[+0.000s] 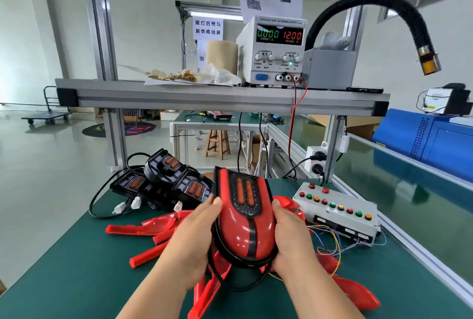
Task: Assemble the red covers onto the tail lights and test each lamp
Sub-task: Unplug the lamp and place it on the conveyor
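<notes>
While I watch through the head camera, three bare tail lights (166, 165) sit clustered at the far left of the green mat (64, 267), black housings with cables and white plugs trailing. Nearer me, loose red covers (139, 228) are strewn across the mat. I cannot count them, since my arms hide part of the pile and some run off the bottom edge. My left hand (194, 239) grips the left flank of one covered tail light (245, 224), thumb on its upper face, fingers wrapped under, out of sight. That lamp lies between both hands, raised above the loose covers, with a red cover on it; whether it is fully snapped in I cannot tell. My right hand (289, 239) clasps the right flank likewise. Above, one power supply (276, 50) reads 0.000 and 12.00. Far right, one test box (337, 212) carries eleven coloured buttons, and its thin wires vanish behind my right hand.
</notes>
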The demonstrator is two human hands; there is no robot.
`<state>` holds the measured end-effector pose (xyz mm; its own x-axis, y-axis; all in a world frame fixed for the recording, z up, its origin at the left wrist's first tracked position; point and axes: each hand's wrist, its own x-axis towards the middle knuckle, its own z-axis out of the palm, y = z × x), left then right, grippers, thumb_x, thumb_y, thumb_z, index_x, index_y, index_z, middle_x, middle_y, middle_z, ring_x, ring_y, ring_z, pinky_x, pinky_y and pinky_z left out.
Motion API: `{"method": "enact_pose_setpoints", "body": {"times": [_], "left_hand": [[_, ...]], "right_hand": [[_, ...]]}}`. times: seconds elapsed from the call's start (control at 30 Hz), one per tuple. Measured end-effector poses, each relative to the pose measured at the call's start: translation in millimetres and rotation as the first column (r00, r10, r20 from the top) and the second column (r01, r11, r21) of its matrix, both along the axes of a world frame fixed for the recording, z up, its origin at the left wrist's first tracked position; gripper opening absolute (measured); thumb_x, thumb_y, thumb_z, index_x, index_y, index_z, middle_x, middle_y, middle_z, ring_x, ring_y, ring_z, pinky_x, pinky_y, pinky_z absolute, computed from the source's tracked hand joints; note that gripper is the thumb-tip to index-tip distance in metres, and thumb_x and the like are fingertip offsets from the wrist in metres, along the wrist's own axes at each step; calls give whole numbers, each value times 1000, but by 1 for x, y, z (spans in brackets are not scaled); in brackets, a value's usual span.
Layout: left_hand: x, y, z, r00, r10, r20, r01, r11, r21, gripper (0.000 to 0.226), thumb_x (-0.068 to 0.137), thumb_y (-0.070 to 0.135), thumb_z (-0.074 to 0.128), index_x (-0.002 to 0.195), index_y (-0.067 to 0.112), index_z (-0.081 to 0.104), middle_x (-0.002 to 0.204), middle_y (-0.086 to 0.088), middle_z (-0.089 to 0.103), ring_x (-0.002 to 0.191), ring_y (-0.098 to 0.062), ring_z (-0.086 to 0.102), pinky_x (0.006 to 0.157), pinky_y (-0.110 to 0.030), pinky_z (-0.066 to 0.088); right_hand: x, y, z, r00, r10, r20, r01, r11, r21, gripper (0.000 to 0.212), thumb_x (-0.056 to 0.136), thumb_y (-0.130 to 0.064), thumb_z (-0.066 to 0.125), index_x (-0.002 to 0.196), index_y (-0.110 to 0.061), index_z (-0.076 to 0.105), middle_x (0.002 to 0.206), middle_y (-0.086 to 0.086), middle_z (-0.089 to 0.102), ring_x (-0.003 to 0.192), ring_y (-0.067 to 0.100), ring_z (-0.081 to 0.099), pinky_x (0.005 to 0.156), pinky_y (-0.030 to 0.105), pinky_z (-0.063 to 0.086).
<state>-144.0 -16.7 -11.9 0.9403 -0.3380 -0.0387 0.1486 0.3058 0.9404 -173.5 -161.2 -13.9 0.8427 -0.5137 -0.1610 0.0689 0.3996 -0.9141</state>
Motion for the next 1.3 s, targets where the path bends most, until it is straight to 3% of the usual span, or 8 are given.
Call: {"method": "enact_pose_setpoints", "body": {"times": [0.07, 0.27, 0.4, 0.5, 0.67, 0.83, 1.07, 1.3], "left_hand": [[-16, -10, -10, 998, 35, 56, -37, 999, 38, 43, 91, 39, 59, 133, 27, 56, 125, 2, 66, 113, -18, 64, 103, -44, 46], [-37, -62, 5, 998, 58, 29, -58, 998, -4, 26, 99, 26, 53, 123, 23, 62, 107, -3, 74, 102, -27, 68, 91, -49, 54], [-43, -111, 29, 999, -44, 7, 45, 998, -48, 25, 96, 23, 57, 120, 19, 66, 109, -7, 73, 107, -25, 63, 104, -54, 42], [-44, -162, 39, 990, -141, 5, 141, 986, -84, 21, 96, 20, 58, 112, 11, 68, 97, -10, 74, 87, -26, 69, 81, -43, 57], [-42, -245, 58, 957, -283, -68, 282, 959, -27, 16, 94, 21, 62, 90, 6, 68, 88, -13, 72, 72, -23, 66, 72, -38, 58], [-43, -305, 85, 900, -394, -186, 411, 910, 58, 12, 94, 11, 60, 88, 2, 64, 64, -11, 70, 49, -18, 65, 42, -29, 54], [-51, -336, 99, 867, -455, -202, 474, 879, 54, 27, 99, 7, 50, 75, 0, 60, 52, -9, 66, 41, -18, 63, 36, -30, 53], [-42, -349, 91, 910, -373, -183, 384, 923, 29, 16, 98, 4, 51, 89, 9, 64, 58, -4, 68, 47, -16, 63, 45, -26, 55]], "right_hand": [[-6, -9, 7, 998, -63, 11, 63, 998, 18, 34, 100, -28, 53, 84, -6, 74, 87, 19, 75, 90, 39, 71, 90, 57, 53], [-46, -50, 15, 991, -121, 66, 125, 990, -67, 32, 103, -16, 44, 98, -3, 72, 93, 18, 75, 85, 33, 73, 72, 43, 61], [-81, -98, 27, 970, -194, 147, 212, 971, -113, 28, 102, -12, 44, 100, -4, 71, 98, 15, 75, 85, 23, 71, 71, 34, 54], [-102, -140, 40, 952, -264, 158, 284, 951, -123, 26, 102, -12, 46, 96, -6, 71, 97, 10, 76, 84, 19, 67, 75, 35, 50], [-127, -210, 62, 907, -403, 121, 412, 909, -59, 19, 100, -9, 51, 88, -6, 66, 87, 9, 76, 76, 16, 71, 67, 33, 51], [-136, -270, 74, 880, -474, 19, 474, 880, 19, 9, 97, -6, 56, 92, -3, 62, 92, 16, 66, 77, 23, 62, 59, 33, 48], [-138, -306, 78, 872, -490, -4, 490, 871, 17, 10, 98, -5, 53, 90, -3, 57, 88, 15, 64, 74, 24, 62, 55, 33, 48], [-120, -325, 71, 869, -492, -48, 481, 864, -146, 20, 94, 7, 42, 89, -5, 57, 86, 16, 61, 74, 26, 57, 60, 33, 50]]}}
